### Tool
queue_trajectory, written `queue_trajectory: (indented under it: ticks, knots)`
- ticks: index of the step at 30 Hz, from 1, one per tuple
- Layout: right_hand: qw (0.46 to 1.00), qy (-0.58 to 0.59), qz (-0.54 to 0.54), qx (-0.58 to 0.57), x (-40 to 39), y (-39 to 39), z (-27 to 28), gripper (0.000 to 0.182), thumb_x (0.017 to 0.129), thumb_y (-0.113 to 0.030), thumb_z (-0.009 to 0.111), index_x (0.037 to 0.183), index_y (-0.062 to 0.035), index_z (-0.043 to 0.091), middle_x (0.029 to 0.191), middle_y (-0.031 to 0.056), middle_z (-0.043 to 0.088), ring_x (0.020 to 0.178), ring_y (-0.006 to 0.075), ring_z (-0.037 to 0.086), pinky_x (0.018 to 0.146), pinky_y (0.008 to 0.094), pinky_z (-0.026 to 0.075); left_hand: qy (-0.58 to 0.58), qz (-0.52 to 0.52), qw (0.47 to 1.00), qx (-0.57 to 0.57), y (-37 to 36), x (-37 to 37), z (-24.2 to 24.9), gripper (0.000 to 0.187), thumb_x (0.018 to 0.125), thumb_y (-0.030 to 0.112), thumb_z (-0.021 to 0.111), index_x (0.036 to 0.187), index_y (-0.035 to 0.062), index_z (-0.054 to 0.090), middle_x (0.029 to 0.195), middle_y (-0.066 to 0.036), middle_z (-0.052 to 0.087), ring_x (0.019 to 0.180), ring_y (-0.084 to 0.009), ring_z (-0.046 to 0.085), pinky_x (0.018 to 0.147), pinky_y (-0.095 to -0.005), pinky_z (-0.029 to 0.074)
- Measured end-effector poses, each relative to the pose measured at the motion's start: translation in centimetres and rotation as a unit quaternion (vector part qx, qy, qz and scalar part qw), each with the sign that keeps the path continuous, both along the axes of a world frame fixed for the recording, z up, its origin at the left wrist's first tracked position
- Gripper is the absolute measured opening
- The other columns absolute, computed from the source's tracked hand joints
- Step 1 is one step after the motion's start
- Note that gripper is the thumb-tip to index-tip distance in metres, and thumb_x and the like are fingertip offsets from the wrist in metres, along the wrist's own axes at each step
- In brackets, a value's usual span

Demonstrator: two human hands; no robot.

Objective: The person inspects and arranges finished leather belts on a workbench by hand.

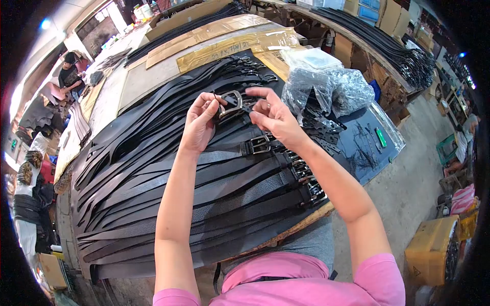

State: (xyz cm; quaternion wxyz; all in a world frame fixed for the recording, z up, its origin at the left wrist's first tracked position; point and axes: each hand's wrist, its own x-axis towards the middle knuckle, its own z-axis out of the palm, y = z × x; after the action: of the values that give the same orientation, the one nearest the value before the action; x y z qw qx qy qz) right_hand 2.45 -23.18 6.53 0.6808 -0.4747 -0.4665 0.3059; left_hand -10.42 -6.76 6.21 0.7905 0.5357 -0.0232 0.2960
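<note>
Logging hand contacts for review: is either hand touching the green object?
No, the green object lies on the blue surface, while the left hand and right hand are at a buckle.

Black belts point(229, 204) are covering much of the desk point(353, 127), leaving passage above them rather than along its surface. Open air is stretching leftward from the left hand point(201, 122). Plastic bags point(352, 92) are bulging up near the right hand point(277, 118), obstructing rightward movement, while clustered buckles point(308, 181) are crowding the near right edge.

Buckle point(239, 100) partly behind left fingers point(207, 97)
</note>
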Motion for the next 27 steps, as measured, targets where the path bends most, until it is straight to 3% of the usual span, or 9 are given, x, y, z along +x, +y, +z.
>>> queue_trajectory:
  ticks: [2, 6, 16, 19, 20, 24, 27]
  knots:
    - [0.998, -0.010, 0.011, 0.059, -0.8, 0.2, 0.9, 0.037, 0.086, 0.005, 0.053, 0.122, -0.0049, 0.053, 0.084, -0.0034, 0.052, 0.073, 0.0022, 0.045, 0.065, 0.0175, 0.038, 0.004, -0.018, 1.000, 0.005, -0.3, -0.2, -0.1, 0.008, 0.090, 0.013, 0.062, 0.094, 0.0098, 0.055, 0.096, -0.002, 0.062, 0.087, -0.0085, 0.056, 0.080, -0.0223, 0.042]
    - [0.996, -0.038, 0.036, 0.069, -1.9, 0.9, 2.0, 0.040, 0.086, 0.009, 0.048, 0.121, -0.0060, 0.057, 0.099, -0.0029, 0.060, 0.080, 0.0017, 0.050, 0.076, 0.0169, 0.042, 0.024, -0.044, 0.998, 0.021, -0.9, -0.6, 0.0, 0.010, 0.089, 0.013, 0.062, 0.092, 0.0075, 0.054, 0.095, -0.003, 0.063, 0.089, -0.0092, 0.056, 0.082, -0.0242, 0.043]
    - [0.993, -0.083, 0.071, 0.036, -0.9, -0.1, 2.4, 0.040, 0.085, 0.012, 0.046, 0.118, -0.0045, 0.060, 0.090, -0.0022, 0.061, 0.076, 0.0028, 0.051, 0.074, 0.0189, 0.044, 0.081, -0.083, 0.992, 0.049, -1.8, -1.1, 0.1, 0.011, 0.085, 0.007, 0.066, 0.095, 0.0052, 0.062, 0.095, -0.005, 0.066, 0.090, -0.0122, 0.060, 0.084, -0.0274, 0.047]
    - [0.993, -0.043, 0.108, 0.033, -0.8, -0.6, 2.4, 0.039, 0.085, 0.012, 0.047, 0.118, -0.0038, 0.060, 0.093, -0.0013, 0.062, 0.078, 0.0036, 0.052, 0.075, 0.0196, 0.044, 0.086, -0.114, 0.989, 0.040, -2.0, -1.0, -0.1, 0.014, 0.085, 0.007, 0.065, 0.099, 0.0058, 0.062, 0.098, -0.005, 0.066, 0.092, -0.0125, 0.060, 0.086, -0.0281, 0.046]
    - [0.993, -0.029, 0.116, 0.023, -0.9, -1.0, 2.5, 0.038, 0.086, 0.011, 0.048, 0.119, -0.0035, 0.059, 0.104, 0.0013, 0.063, 0.084, 0.0042, 0.055, 0.080, 0.0202, 0.045, 0.079, -0.123, 0.989, 0.034, -1.9, -0.8, -0.6, 0.015, 0.085, 0.007, 0.065, 0.099, 0.0061, 0.062, 0.098, -0.004, 0.066, 0.093, -0.0124, 0.060, 0.086, -0.0282, 0.046]
    - [0.990, 0.014, 0.137, 0.006, -1.2, -1.7, 2.5, 0.038, 0.086, 0.011, 0.048, 0.120, -0.0035, 0.058, 0.121, 0.0053, 0.060, 0.095, 0.0065, 0.057, 0.086, 0.0222, 0.046, 0.071, -0.130, 0.988, 0.046, -2.0, -0.8, -1.0, 0.016, 0.086, 0.009, 0.065, 0.100, 0.0077, 0.061, 0.098, -0.002, 0.065, 0.094, -0.0116, 0.059, 0.088, -0.0282, 0.046]
    - [0.990, 0.014, 0.143, 0.009, -1.0, -1.7, 2.1, 0.040, 0.083, 0.013, 0.046, 0.117, -0.0035, 0.060, 0.119, 0.0044, 0.061, 0.098, 0.0069, 0.056, 0.087, 0.0227, 0.046, 0.066, -0.146, 0.985, 0.061, -2.0, -1.0, -0.7, 0.015, 0.085, 0.008, 0.066, 0.098, 0.0075, 0.060, 0.099, -0.002, 0.063, 0.094, -0.0112, 0.059, 0.088, -0.0281, 0.047]
